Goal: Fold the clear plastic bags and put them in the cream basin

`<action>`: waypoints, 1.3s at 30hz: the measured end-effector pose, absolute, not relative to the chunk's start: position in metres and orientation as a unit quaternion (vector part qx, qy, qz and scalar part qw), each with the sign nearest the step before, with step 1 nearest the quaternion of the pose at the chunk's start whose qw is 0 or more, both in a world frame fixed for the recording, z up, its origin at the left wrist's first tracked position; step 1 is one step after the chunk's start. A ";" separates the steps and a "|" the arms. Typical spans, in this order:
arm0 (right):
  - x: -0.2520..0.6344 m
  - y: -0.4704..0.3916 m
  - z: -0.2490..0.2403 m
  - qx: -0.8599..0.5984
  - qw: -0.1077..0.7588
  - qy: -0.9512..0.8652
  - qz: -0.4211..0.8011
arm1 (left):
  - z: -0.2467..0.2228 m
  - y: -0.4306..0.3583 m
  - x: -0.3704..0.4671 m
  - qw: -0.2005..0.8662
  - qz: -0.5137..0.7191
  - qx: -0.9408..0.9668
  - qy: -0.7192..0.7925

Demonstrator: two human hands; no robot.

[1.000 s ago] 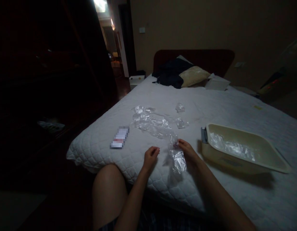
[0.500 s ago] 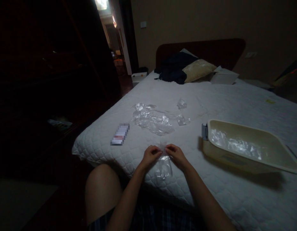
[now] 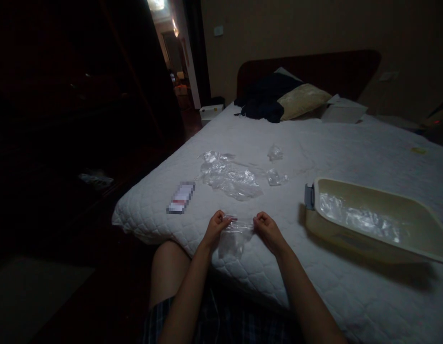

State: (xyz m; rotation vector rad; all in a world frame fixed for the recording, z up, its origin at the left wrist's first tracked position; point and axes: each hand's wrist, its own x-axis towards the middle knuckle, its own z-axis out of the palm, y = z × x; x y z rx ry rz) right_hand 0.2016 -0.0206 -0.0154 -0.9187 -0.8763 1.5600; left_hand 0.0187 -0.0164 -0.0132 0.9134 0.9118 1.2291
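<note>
A clear plastic bag [image 3: 232, 241] hangs spread between my two hands, over the near edge of the white quilted bed [image 3: 156, 200]. Its left top corner is pinched by my left hand [image 3: 218, 226], its right top corner by my right hand [image 3: 267, 230]. Just beyond my hands lies a crumpled heap of clear plastic [image 3: 235, 179]. Two smaller crumpled plastic pieces, one nearer [image 3: 275, 177] and one farther [image 3: 275, 153], rest to the right of the heap.
At the right stands a cream plastic tub [image 3: 368, 243] with clear plastic inside. A blurred-out phone-like object [image 3: 181, 197] lies left of my hands. Farther back are dark cloth [image 3: 264, 98], a beige pillow [image 3: 303, 101] and a pale box [image 3: 343, 112].
My hands have moved apart, stretching the bag's top wide between them. The view has shifted slightly, and the things on the bed look otherwise the same.
</note>
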 end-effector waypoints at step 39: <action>0.210 -0.024 -0.007 -0.356 0.484 -0.337 0.725 | -0.002 -0.003 0.010 0.714 0.417 0.379 0.416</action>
